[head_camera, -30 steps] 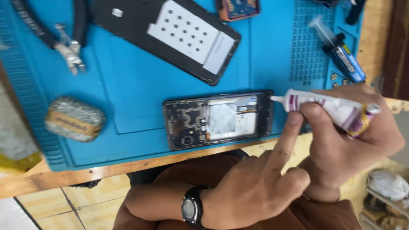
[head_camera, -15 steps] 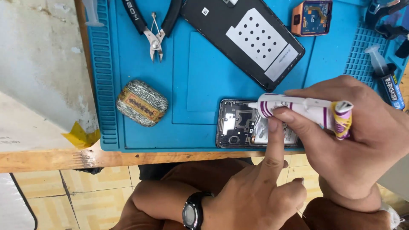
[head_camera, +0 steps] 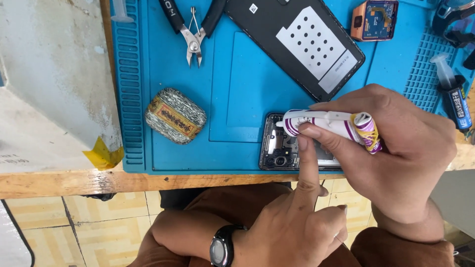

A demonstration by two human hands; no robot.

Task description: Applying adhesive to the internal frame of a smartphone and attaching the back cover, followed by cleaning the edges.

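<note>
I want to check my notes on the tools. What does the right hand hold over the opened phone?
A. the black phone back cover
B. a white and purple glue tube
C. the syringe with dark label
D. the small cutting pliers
B: the right hand grips the glue tube over the opened phone; the pliers lie untouched on the mat.

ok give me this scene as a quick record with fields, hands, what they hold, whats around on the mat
right hand: grips a white and purple glue tube, nozzle over the opened phone
left hand: index finger pressed on the opened phone, wrist wears a black watch
surface: blue work mat on a wooden bench edge
back cover: black, lying inner side up, above the phone
pliers: top of the mat
small patterned case: left of the phone
syringe: right edge
</note>
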